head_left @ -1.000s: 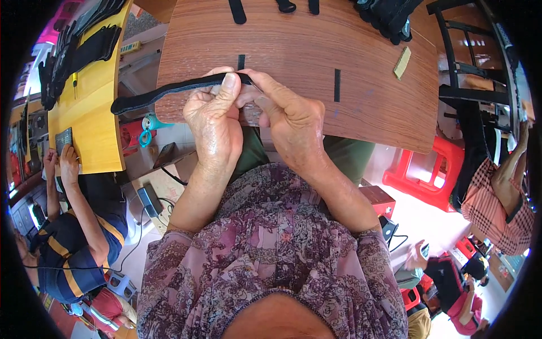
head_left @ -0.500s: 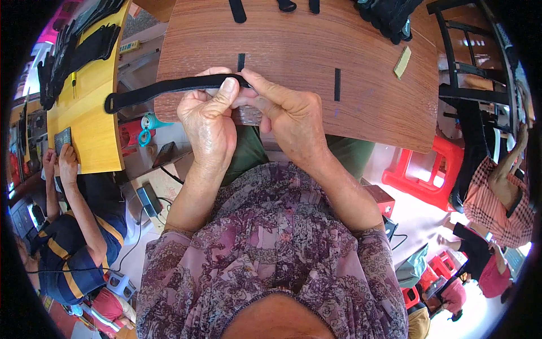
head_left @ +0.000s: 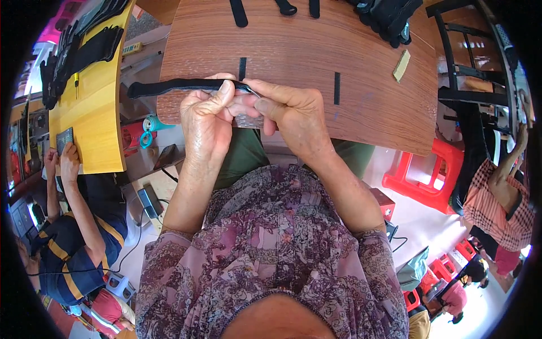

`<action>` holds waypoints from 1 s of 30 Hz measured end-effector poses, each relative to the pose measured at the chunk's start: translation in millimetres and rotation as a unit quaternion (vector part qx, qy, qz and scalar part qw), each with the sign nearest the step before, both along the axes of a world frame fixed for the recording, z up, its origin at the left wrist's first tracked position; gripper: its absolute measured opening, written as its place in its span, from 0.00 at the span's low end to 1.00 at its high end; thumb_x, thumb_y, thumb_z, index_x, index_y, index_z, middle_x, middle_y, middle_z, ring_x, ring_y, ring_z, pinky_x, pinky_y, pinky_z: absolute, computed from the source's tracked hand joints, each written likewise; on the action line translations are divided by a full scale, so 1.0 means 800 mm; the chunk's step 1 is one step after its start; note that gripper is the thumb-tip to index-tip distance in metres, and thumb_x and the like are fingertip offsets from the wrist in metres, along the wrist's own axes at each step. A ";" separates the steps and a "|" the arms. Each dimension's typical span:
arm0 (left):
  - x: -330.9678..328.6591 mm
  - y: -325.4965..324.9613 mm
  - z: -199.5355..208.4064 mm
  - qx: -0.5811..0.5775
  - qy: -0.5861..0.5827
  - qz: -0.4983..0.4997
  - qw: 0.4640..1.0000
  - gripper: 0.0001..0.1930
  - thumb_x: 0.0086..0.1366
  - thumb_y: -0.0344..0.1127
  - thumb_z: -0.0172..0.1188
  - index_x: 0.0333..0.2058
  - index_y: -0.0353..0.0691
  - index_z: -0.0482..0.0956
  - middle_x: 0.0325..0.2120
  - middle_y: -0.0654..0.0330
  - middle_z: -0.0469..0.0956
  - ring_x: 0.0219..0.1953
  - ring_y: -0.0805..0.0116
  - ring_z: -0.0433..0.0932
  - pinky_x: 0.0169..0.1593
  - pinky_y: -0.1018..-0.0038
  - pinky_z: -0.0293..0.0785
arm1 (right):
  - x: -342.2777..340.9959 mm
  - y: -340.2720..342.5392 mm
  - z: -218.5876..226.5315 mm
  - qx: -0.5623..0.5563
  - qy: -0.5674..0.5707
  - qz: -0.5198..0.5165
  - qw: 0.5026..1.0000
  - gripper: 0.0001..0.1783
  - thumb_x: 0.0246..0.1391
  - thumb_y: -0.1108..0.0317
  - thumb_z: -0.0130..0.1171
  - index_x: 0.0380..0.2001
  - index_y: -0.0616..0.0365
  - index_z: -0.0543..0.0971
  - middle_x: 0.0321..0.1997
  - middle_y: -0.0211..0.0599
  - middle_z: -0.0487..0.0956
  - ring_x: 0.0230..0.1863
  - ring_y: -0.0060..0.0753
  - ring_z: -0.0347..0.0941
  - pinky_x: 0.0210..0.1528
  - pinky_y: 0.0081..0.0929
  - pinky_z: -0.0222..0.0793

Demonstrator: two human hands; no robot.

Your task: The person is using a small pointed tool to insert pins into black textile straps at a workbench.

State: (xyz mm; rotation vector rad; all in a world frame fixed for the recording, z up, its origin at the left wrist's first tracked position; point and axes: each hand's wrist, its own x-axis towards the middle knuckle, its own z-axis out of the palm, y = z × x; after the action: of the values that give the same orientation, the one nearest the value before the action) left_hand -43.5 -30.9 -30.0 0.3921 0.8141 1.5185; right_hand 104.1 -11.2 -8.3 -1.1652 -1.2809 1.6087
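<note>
The left hand is clamped on a long black fabric strip above the brown wood-grain table's near edge; the right hand pinches a slender silvery tool at the strip's right end. The left end has swung rightward, suggesting repositioning while the right end is worked.

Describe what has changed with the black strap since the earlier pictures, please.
The free left end of the black strap has shifted rightward and away from the person. The left hand still pinches it, and the right hand stays at its right end; nothing was visibly let go. The yellowish block and black strips lie as before.
</note>
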 end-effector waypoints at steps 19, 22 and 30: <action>0.033 -0.017 0.013 0.074 0.233 0.161 0.956 0.13 0.55 0.21 0.60 0.39 0.30 0.70 0.29 0.53 0.76 0.27 0.67 0.79 0.34 0.76 0.76 | -0.006 -0.004 -0.002 0.001 0.036 0.017 0.999 0.19 0.48 0.77 0.56 0.45 0.52 0.78 0.27 0.30 0.80 0.15 0.15 0.64 0.19 0.18 0.64; 0.036 -0.017 0.014 0.110 0.266 0.188 0.939 0.13 0.54 0.21 0.60 0.39 0.30 0.70 0.28 0.54 0.76 0.27 0.67 0.78 0.33 0.77 0.76 | -0.008 -0.010 -0.016 0.265 -0.181 -0.010 0.947 0.19 0.49 0.79 0.53 0.45 0.52 0.78 0.25 0.32 0.80 0.16 0.15 0.66 0.19 0.20 0.65; 0.014 -0.015 0.025 0.016 0.125 0.075 0.989 0.10 0.57 0.24 0.58 0.38 0.29 0.71 0.24 0.53 0.76 0.23 0.63 0.78 0.26 0.71 0.78 | -0.008 -0.005 0.006 0.035 -0.002 0.014 0.999 0.21 0.44 0.73 0.54 0.44 0.44 0.78 0.20 0.41 0.77 0.17 0.41 0.73 0.20 0.35 0.69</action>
State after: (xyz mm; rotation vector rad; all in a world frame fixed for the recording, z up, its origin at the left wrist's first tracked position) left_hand -32.5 -43.1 -10.1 0.5631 1.0356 1.6452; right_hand 97.4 -14.8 -3.3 -1.1139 -1.3505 1.5697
